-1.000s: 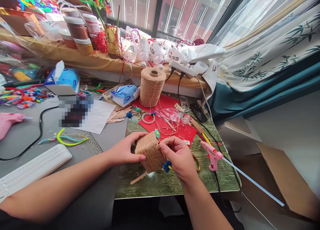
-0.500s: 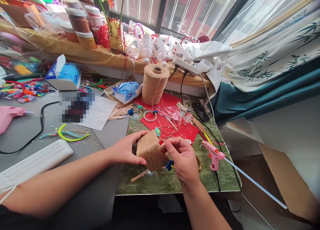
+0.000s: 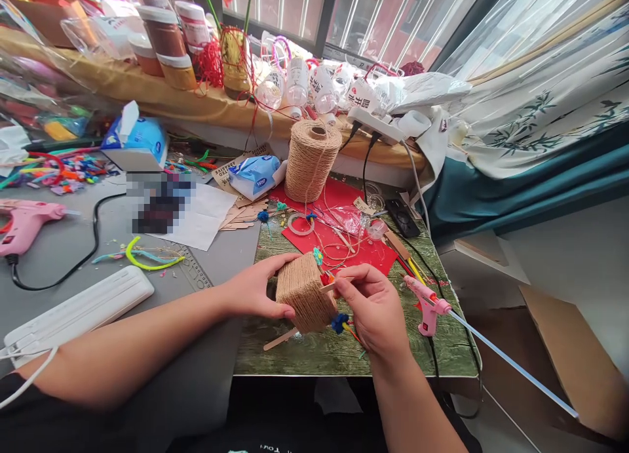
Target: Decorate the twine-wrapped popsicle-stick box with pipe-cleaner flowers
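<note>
A small box wrapped in jute twine [image 3: 303, 297] is tilted above the table, with my left hand [image 3: 258, 289] gripping its left side, thumb in front and fingers over the top. At the box's right edge, my right hand [image 3: 381, 309] pinches a wooden craft stick [image 3: 328, 286] between thumb and forefinger. Just behind that stick shows a red pipe-cleaner flower [image 3: 325, 278]. A teal flower [image 3: 317, 255] rises beyond the box, and a dark blue flower [image 3: 339, 322] on a stem sticks out below. Another craft stick [image 3: 280, 340] lies under the box. The box's right end is partly hidden.
A pink glue gun [image 3: 428, 303] with a long glue stick rests right of my right hand; a second pink glue gun [image 3: 29, 225] lies far left. Behind the box stand a twine spool [image 3: 312, 164] and red sheets [image 3: 378, 259]. A white power strip [image 3: 78, 312] lies left.
The whole view has shifted slightly. My right hand has moved a little to the right, uncovering more of the blue flower's stem. My left hand still grips the box.
</note>
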Motion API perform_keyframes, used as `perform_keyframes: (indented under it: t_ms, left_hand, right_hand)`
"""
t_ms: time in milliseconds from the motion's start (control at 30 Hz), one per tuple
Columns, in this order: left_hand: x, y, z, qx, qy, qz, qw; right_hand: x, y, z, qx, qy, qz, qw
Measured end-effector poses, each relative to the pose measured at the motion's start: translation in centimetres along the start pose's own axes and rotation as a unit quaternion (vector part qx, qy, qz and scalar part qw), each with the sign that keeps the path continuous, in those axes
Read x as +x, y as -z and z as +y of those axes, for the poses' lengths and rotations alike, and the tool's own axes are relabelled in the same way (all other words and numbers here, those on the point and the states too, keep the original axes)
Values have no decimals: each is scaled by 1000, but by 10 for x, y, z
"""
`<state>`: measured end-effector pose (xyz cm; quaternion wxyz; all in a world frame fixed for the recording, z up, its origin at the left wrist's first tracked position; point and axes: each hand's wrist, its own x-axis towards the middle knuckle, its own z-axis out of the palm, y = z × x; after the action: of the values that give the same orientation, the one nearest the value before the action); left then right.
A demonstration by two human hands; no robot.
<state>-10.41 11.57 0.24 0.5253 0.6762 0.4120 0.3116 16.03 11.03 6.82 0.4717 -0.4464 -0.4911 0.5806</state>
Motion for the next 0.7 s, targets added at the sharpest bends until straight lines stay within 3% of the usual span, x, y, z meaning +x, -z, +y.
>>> perform_keyframes:
  t_ms: [133,400,700]
  left_hand:
    - [1,2,1,-13,6,0,1000]
    - [-1,2,0,-14,6,-2,1000]
    - [-1,2,-6,-24,-6,3,1000]
  right_hand:
    - [-2,2,-3,32,61,48,996]
    - [10,13,-9,35,-24,-4,999]
    - [10,4,-5,28,-4,-12,1000]
